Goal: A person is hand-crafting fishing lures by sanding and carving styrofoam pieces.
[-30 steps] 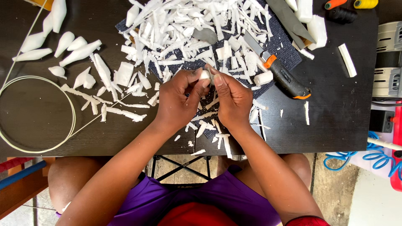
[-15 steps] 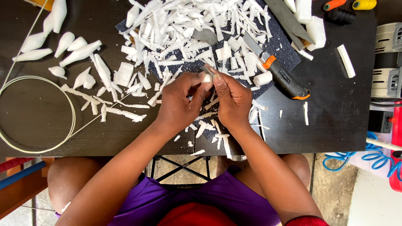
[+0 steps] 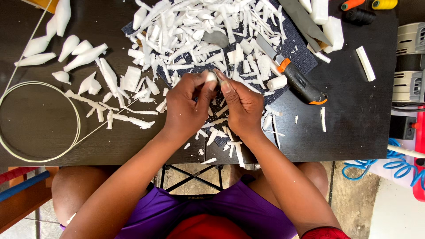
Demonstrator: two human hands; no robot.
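Both my hands meet over the middle of the dark table (image 3: 354, 128). My left hand (image 3: 188, 108) pinches a small white piece (image 3: 211, 78) between thumb and fingers. Pressed against the same piece from the right are the thumb and fingertips of my right hand (image 3: 242, 106). Whether a blade sits in that hand is hidden. A heap of white shavings (image 3: 199, 31) lies just beyond the hands on a dark mat (image 3: 303, 55). More shavings are scattered under my wrists.
A utility knife (image 3: 295, 79) with a black and orange handle lies right of my hands. Carved white cone shapes (image 3: 84, 57) and a loop of white cord (image 3: 76, 116) are at the left. Thread spools (image 3: 372, 5), a grey machine (image 3: 409, 66) and a blue coiled hose (image 3: 389, 164) are at the right.
The hands stay in the same spot. The fingers have shifted slightly around the small white piece, which has turned a little.
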